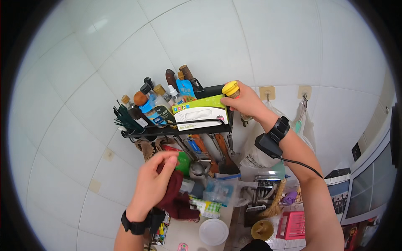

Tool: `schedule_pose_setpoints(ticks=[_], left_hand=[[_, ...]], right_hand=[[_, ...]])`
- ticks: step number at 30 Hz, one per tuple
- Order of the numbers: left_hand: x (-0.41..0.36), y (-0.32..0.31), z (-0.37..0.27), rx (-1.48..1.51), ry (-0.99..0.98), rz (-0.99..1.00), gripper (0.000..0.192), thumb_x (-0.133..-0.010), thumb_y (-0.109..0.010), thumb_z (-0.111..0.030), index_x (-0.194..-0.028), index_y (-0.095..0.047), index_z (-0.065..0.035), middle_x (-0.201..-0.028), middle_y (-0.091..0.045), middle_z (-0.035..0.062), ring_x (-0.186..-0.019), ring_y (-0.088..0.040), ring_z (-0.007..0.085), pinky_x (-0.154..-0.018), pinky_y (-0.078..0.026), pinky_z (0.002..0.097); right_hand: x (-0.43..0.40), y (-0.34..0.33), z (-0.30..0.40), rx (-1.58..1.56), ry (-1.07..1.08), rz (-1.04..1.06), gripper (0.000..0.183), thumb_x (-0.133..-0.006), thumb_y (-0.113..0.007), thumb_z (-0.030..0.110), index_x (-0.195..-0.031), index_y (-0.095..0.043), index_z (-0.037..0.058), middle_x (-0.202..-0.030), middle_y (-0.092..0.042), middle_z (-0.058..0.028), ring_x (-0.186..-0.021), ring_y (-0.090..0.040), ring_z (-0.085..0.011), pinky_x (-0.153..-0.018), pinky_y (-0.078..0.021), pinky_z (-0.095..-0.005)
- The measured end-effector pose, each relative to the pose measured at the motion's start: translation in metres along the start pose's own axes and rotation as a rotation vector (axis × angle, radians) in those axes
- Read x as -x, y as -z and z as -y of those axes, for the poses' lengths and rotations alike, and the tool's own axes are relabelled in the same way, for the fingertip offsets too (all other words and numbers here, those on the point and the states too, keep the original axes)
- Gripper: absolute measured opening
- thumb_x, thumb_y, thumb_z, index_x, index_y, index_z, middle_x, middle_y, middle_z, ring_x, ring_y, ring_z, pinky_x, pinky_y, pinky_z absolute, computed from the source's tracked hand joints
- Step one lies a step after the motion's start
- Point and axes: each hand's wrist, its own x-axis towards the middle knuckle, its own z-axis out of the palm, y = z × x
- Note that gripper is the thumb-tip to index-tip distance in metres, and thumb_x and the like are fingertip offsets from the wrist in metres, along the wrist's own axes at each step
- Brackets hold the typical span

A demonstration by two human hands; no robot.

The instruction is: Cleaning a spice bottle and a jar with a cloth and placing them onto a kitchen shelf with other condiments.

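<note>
My right hand (246, 100) grips a small jar with a yellow lid (230, 88) at the right end of a black wall rack (179, 131). Beside it on the rack lies a green and white box of disposable gloves (201, 114). Lower left, my left hand (155, 180) is closed on a dark red cloth (176, 200) that hangs down below it. Left of the box stand a bottle with a black label (165, 113), a blue-lidded jar (154, 114) and a dark sauce bottle (135, 113). A blue spouted pouch (186, 89) stands behind the box.
A ladle (197, 168) and spatulas (228, 164) hang under the rack. Plastic bags (257, 147) hang from wall hooks at right. Below are a table (182, 230) with a white round lid or plate (214, 232), a pink basket (292, 224) and a straw brush (276, 204).
</note>
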Motion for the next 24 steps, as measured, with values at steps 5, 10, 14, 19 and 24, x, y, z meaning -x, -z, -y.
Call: schedule_pose_setpoints(ticks=[5,10,14,19,24], left_hand=[[-0.076,-0.016,0.013,-0.608,-0.498,-0.208,0.041,-0.089,-0.067,-0.016,-0.127,-0.056,-0.0065,-0.102,-0.057,0.0133,-0.080,-0.063,0.0289,-0.073,-0.052,0.0368],[-0.119,-0.032,0.016,-0.712,-0.365,-0.114,0.064,-0.083,-0.074,-0.019,-0.140,-0.046,-0.0139,-0.125,-0.045,0.0167,-0.095,-0.061,0.0362,-0.080,-0.052,0.0413],[-0.134,-0.032,0.030,-0.682,-0.376,-0.045,0.065,-0.081,-0.075,-0.020,-0.140,-0.046,-0.0169,-0.126,-0.044,0.0170,-0.097,-0.061,0.0368,-0.082,-0.053,0.0415],[-0.136,-0.029,0.028,-0.637,-0.413,-0.043,0.060,-0.082,-0.075,-0.017,-0.136,-0.049,-0.0168,-0.126,-0.044,0.0171,-0.101,-0.059,0.0374,-0.085,-0.052,0.0413],[-0.141,-0.032,0.032,-0.602,-0.426,-0.077,0.048,-0.086,-0.070,-0.012,-0.131,-0.053,-0.0143,-0.123,-0.046,0.0168,-0.105,-0.057,0.0371,-0.088,-0.050,0.0399]], right_hand=[[-0.012,-0.007,-0.017,0.012,0.065,0.068,0.041,-0.077,-0.073,0.016,-0.111,-0.058,-0.0010,-0.083,-0.063,-0.0052,-0.066,-0.060,-0.0115,-0.063,-0.0503,-0.0269],[0.010,0.000,-0.004,0.002,0.191,0.087,0.041,-0.079,-0.074,0.017,-0.115,-0.059,0.0043,-0.102,-0.064,-0.0067,-0.092,-0.059,-0.0148,-0.086,-0.0476,-0.0293],[0.011,-0.001,-0.013,-0.084,0.256,0.159,0.042,-0.081,-0.074,0.018,-0.119,-0.058,0.0066,-0.101,-0.064,-0.0061,-0.090,-0.060,-0.0143,-0.082,-0.0489,-0.0295],[-0.001,0.012,0.026,-0.439,-0.150,-0.058,0.054,-0.088,-0.067,0.027,-0.132,-0.041,0.0094,-0.103,-0.059,-0.0049,-0.090,-0.060,-0.0124,-0.073,-0.0503,-0.0311],[-0.048,0.009,0.015,-0.394,0.076,0.049,0.050,-0.091,-0.065,0.021,-0.131,-0.040,0.0048,-0.106,-0.058,-0.0076,-0.099,-0.058,-0.0130,-0.085,-0.0465,-0.0264]])
